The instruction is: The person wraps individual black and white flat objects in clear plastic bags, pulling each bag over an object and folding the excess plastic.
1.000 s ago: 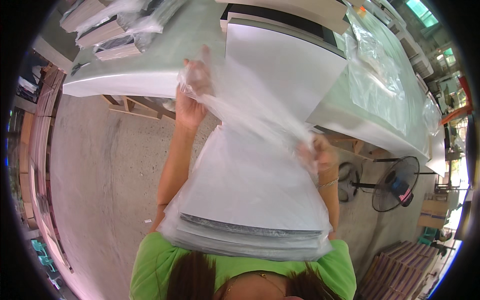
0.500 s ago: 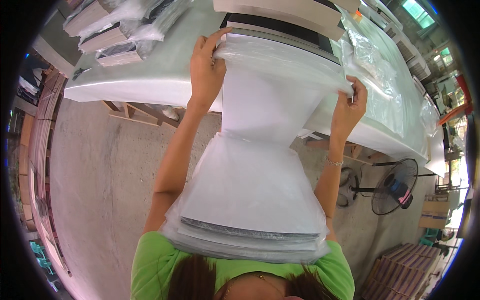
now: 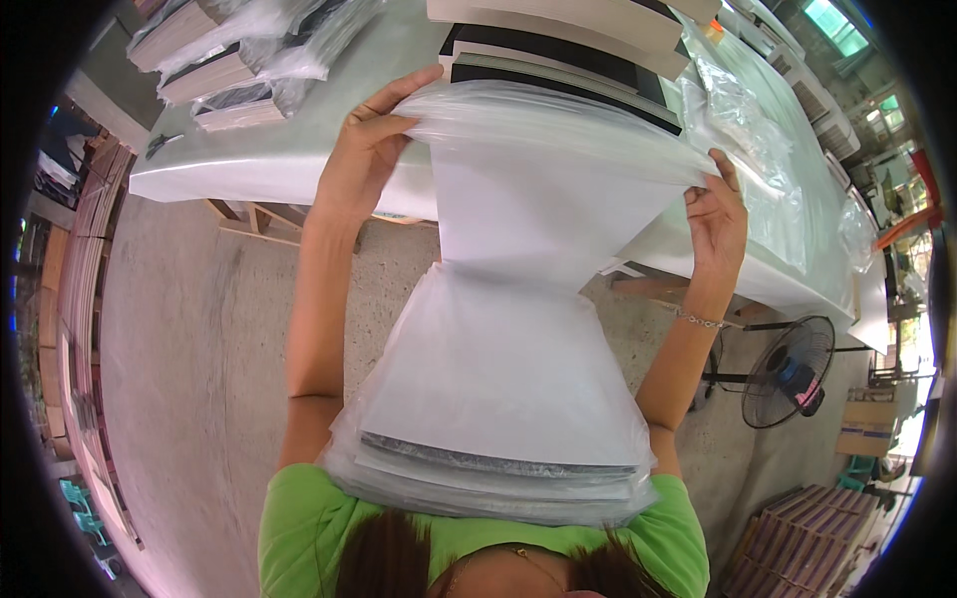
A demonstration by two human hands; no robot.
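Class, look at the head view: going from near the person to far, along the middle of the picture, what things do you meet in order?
Green shirt → stack of flat boards in a clear plastic bag → the bag's open top, gripped between left hand and right hand → white table → dark and pale boards stacked on it.

Long white worktop [image 3: 249, 169] runs across the upper frame, resting on a pale wooden frame [image 3: 249, 214]. Below the worktop, bare grey concrete floor [image 3: 189, 359], speckled. Right of the worktop's near edge, a black pedestal fan [image 3: 790, 371] stands on the floor. Beyond the fan, cardboard boxes [image 3: 865, 427]; below the fan, a stack of brown slats [image 3: 793, 538]. Far left of the worktop, more stacked brown boards [image 3: 80, 289] line the floor's edge. Strong daylight enters from openings [image 3: 832, 22] past the worktop's far right end.
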